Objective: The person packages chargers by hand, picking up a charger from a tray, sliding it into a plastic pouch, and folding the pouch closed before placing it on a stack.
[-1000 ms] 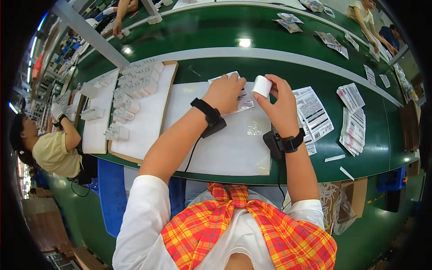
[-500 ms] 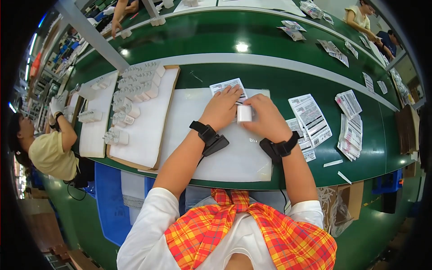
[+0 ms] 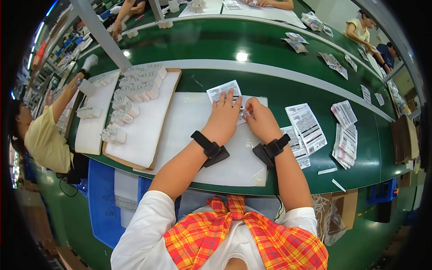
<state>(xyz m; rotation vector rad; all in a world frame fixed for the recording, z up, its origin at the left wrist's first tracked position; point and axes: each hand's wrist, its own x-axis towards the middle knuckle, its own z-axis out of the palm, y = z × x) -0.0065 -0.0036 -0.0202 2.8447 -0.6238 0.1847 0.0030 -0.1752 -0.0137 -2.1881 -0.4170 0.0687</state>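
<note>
My left hand (image 3: 222, 118) lies with fingers stretched out over a printed sheet (image 3: 217, 93) at the far edge of the white mat (image 3: 204, 173). Beside it, my right hand (image 3: 263, 119) is closed, its thumb and forefinger pinched at the sheet's right side. Something small and shiny shows at those fingertips, but I cannot make out what it is. More printed sheets (image 3: 307, 128) lie to the right of my right hand, overlapping one another.
Left of the mat, a shallow cardboard tray (image 3: 144, 146) holds rows of white plug adapters (image 3: 140, 87). A second tray (image 3: 90, 137) stands beyond it, next to a co-worker (image 3: 47, 135). Stacked printed packets (image 3: 345, 144) and paper strips (image 3: 338, 184) lie at right. A grey rail (image 3: 270, 69) crosses behind.
The white adapter that was in my right hand is no longer visible. My right hand has turned and its fingers pinch beside my left hand. The co-worker's arm has reached forward.
</note>
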